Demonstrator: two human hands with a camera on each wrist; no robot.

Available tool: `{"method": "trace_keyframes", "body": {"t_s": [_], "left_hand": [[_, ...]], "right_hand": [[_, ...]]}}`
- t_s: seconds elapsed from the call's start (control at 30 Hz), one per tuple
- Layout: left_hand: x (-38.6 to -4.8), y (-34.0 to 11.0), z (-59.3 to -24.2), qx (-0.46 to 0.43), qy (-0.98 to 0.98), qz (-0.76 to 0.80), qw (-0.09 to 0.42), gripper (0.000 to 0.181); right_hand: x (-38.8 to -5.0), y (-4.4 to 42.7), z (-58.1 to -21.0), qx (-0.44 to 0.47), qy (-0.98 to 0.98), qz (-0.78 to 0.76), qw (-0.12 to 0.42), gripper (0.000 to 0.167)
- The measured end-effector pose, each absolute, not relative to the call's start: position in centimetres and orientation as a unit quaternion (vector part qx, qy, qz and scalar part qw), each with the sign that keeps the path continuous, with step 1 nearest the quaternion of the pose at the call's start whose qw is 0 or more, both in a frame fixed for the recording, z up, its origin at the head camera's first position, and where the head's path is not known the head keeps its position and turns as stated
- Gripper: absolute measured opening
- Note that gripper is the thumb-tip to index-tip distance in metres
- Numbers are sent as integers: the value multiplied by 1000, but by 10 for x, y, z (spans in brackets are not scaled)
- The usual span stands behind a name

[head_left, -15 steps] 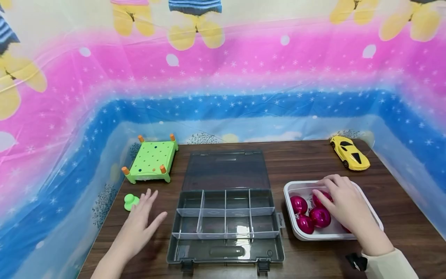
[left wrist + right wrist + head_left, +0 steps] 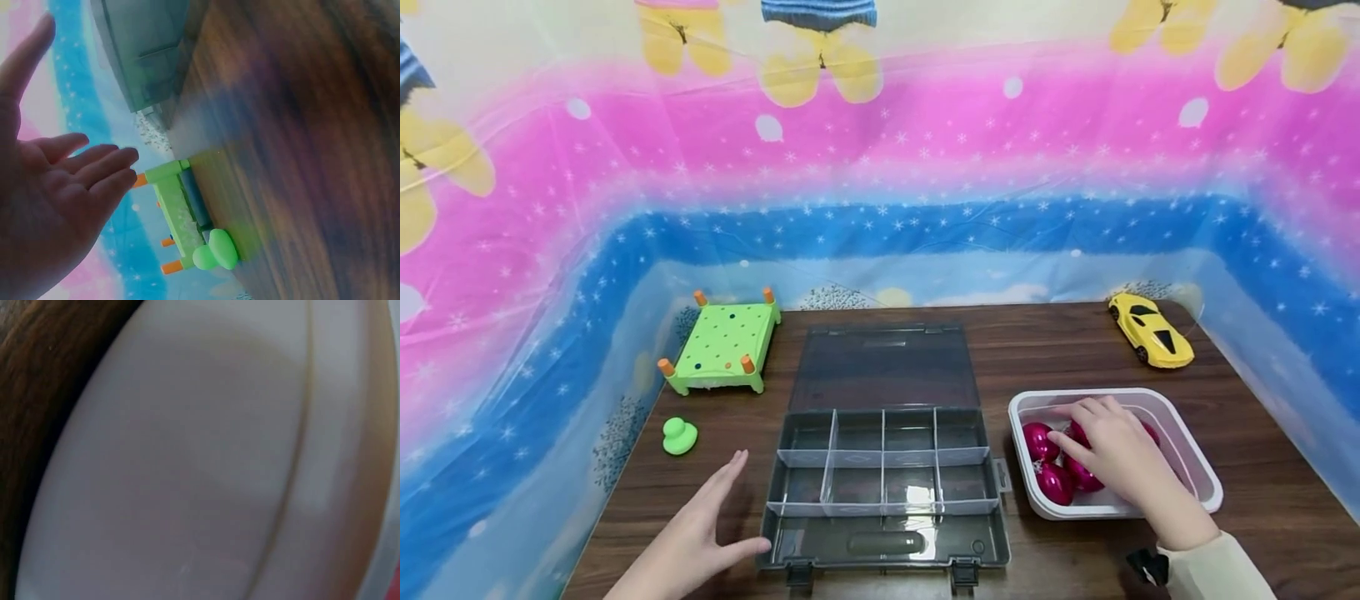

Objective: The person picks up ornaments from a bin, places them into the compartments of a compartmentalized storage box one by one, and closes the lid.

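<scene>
In the head view my right hand (image 2: 1120,454) reaches over the white tub (image 2: 1206,492), its fingers above several shiny magenta balls (image 2: 1055,483); whether the fingertips touch a ball is hidden. My left hand (image 2: 696,533) hovers just left of the grey divided case (image 2: 887,546), fingers extended, thumb apart near the case's front left corner, nothing held. The left wrist view shows that hand (image 2: 62,181) with its palm bare. The case's lid lies back, and its compartments hold nothing. White tub wall (image 2: 169,456) fills most of the right wrist view.
A small green duck-like toy (image 2: 680,437) lies left of the case. Behind it stands a green toy bed (image 2: 724,342) with orange posts. The yellow toy car (image 2: 1152,332) is at the back right. A patterned cloth (image 2: 880,167) hangs round the wooden table (image 2: 1037,333).
My left hand has moved away from the green toy, toward the case and nearer the front edge. My right hand has shifted slightly left over the balls in the tub.
</scene>
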State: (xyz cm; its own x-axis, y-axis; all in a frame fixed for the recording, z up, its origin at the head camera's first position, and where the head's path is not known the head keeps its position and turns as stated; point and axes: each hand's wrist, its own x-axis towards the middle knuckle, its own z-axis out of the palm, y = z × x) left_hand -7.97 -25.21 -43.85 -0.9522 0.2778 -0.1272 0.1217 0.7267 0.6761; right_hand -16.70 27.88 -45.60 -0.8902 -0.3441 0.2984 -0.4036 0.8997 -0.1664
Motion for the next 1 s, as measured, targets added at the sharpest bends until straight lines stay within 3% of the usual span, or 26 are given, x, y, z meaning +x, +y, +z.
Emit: {"method": "trace_keyframes", "body": {"t_s": [0.27,0.67,1.0], "left_hand": [[-80,-250,-453,153,893,382,180,112],[-82,-243,-460,144,884,392,211,110],[-82,-248,-469,157,880,391,220,104]], "right_hand": [[-171,274,-466,200,-969,116,87,48],[-169,268,-471,180,-976,107,58,54],[-164,265,-468,167,-977,111,67,52]]}}
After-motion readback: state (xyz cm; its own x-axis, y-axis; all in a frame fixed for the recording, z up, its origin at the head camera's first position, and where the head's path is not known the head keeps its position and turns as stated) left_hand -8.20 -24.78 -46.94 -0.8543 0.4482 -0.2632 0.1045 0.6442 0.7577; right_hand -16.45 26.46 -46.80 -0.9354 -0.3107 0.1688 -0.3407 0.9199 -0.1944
